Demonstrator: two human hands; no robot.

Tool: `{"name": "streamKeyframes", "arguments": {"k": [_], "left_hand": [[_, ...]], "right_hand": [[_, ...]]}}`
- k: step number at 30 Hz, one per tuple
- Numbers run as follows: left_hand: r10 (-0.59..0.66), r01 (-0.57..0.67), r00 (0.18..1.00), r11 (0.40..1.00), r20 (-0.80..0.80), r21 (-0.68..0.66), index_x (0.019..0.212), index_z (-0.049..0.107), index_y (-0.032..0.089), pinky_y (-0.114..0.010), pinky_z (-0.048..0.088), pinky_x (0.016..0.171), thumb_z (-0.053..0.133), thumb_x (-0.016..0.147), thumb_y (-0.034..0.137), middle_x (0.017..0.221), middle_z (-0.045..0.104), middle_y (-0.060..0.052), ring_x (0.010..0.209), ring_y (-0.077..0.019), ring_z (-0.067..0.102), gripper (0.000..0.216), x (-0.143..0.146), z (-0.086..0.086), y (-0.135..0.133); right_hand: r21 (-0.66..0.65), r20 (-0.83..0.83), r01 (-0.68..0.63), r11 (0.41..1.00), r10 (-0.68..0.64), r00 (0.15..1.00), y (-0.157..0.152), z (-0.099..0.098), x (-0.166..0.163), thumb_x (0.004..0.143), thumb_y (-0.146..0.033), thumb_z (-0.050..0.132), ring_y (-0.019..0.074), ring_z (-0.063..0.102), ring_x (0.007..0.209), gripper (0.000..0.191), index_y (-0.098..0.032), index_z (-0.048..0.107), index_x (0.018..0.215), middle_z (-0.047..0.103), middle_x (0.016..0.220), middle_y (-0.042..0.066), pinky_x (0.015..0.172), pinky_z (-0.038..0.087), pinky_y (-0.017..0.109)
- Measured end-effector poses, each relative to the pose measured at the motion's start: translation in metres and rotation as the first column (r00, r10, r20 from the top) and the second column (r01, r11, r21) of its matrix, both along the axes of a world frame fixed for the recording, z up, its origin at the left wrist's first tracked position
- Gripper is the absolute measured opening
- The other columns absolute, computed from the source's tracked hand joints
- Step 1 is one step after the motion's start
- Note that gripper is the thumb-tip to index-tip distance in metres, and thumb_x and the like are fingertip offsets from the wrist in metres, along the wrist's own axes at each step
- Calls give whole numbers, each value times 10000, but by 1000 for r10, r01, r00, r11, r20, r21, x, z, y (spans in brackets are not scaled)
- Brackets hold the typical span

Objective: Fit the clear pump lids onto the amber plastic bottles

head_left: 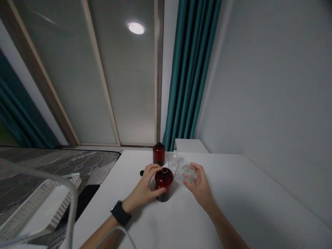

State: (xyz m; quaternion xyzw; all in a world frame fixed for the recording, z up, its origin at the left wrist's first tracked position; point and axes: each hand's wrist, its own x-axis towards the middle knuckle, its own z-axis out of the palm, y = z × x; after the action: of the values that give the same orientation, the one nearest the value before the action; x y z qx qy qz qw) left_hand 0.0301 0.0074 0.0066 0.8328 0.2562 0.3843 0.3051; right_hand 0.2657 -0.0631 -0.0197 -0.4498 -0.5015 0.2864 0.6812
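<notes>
My left hand is wrapped round a dark red bottle that stands upright and uncapped on the white table. My right hand grips a clear bottle, tilted with its neck pointing left and away, just right of the red bottle's mouth. A second dark red bottle with a black cap stands behind them. A small black cap lies on the table by my left fingers. A dark watch is on my left wrist.
A white perforated basket with a metal handle sits at the lower left. A dark patterned mat lies left of the table. A teal curtain and a small white box stand behind the table, with a grey wall on the right.
</notes>
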Motion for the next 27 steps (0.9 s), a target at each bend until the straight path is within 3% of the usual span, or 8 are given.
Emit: {"name": "streamKeyframes", "arguments": {"k": [5,8,10,13,19,24,27], "left_hand": [[-13,14,999,1000,35,-13,1328,506,247,-542,359,1096,699,828,317,1329,504,-121,1269,-324,460,541,0,-1,-3],[-10,17,994,998,108,-64,1381,451,232,-521,369,1081,534,946,378,1334,524,-130,1257,-305,481,466,-3,8,2],[14,3,990,993,139,-121,1359,463,224,-494,393,1056,431,996,385,1280,566,-127,1205,-279,523,398,-3,20,9],[-1,29,990,981,143,-192,1321,504,220,-473,409,1049,465,982,430,1255,598,-120,1169,-269,552,401,-1,46,24],[-210,239,970,916,121,-323,1425,433,247,-434,476,977,526,938,530,1275,609,-103,1137,-262,591,571,8,86,52],[-273,302,953,881,129,-365,1509,292,246,-421,509,931,609,900,462,1294,598,-123,1107,-257,619,720,13,85,68],[-280,295,956,899,94,-325,1490,330,233,-428,521,924,629,892,397,1307,599,-133,1117,-268,623,688,12,81,74]], "right_hand": [[13,122,69,998,-70,990,1,19,4,689,-259,800,261,524,1131,598,-276,525,1220,498,1199,72,797,559,346],[25,210,48,999,-52,976,5,38,6,697,-253,798,270,525,1150,619,-296,528,1252,492,1246,74,841,552,371],[29,287,12,1000,-20,958,10,51,6,705,-255,798,274,518,1173,619,-313,534,1262,484,1281,68,901,536,406],[37,373,-73,997,54,926,22,68,2,721,-263,798,267,518,1192,631,-332,525,1285,471,1318,60,976,505,443],[127,413,-176,976,110,904,52,80,-11,736,-257,797,272,435,1318,660,-335,492,1316,435,1352,67,1067,462,485],[120,441,-212,970,139,886,66,77,-13,738,-252,807,274,370,1386,671,-369,505,1326,383,1409,62,1120,404,518],[91,463,-243,966,175,869,68,77,-13,738,-242,808,279,366,1400,667,-375,518,1323,368,1443,62,1134,381,531]]}}
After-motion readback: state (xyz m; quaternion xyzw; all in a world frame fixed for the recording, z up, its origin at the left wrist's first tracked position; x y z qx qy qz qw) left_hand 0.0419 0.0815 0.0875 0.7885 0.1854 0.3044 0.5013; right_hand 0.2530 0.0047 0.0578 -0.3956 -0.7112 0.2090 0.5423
